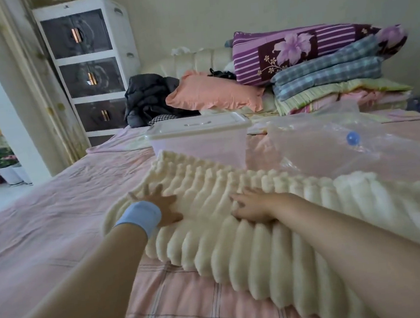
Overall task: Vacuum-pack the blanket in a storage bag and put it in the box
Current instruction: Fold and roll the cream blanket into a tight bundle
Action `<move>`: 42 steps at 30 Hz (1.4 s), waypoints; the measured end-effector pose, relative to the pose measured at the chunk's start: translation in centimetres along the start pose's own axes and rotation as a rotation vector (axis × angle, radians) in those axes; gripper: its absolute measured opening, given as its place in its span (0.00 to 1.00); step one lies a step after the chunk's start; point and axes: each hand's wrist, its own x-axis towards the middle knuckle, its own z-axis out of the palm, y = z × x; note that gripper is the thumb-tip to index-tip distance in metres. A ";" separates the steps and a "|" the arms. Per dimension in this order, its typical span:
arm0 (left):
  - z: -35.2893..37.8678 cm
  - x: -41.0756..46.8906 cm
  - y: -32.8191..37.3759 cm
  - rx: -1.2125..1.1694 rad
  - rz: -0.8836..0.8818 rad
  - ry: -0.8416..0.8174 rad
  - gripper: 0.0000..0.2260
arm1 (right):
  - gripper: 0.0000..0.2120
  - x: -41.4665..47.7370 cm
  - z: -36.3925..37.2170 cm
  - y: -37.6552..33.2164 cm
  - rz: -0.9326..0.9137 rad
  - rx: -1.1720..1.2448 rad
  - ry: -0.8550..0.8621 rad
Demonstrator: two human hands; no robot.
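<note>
Step in hand, as we judge it: flattening and folding the blanket [235,223] on the bed [56,225]; nothing bagged yet. Our left hand [162,204] and right hand [253,206] lie flat on it, fingers spread, gripping nothing. Storage bag [331,147] lies beyond on the right, lidded box [199,136] straight behind. Next: fold smaller, then open the bag.
</note>
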 end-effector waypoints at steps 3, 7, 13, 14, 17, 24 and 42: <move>2.2 -0.2 -3.1 -0.187 -0.051 0.019 0.29 | 0.32 0.2 1.2 -1.2 0.083 -0.116 -0.051; 2.7 -1.6 -2.9 -0.263 0.144 0.249 0.23 | 0.21 -1.7 1.0 -5.8 -0.029 -0.028 0.202; 4.7 -2.0 -3.3 0.062 0.210 -0.108 0.50 | 0.55 -5.7 4.5 -10.7 -0.046 -0.174 -0.012; 5.0 -2.2 -3.4 0.097 0.219 -0.067 0.50 | 0.56 -6.1 4.9 -10.9 -0.024 -0.206 0.008; 4.8 -3.3 -3.4 0.157 0.246 0.078 0.41 | 0.60 -7.1 5.1 -12.0 -0.003 -0.276 -0.064; -0.7 -9.9 -6.4 0.079 -0.002 0.157 0.20 | 0.27 -11.0 2.4 -15.2 -0.268 -0.300 0.318; -1.1 -15.5 -1.3 -0.079 0.107 0.080 0.26 | 0.27 -16.5 1.7 -9.2 -0.067 -0.074 0.196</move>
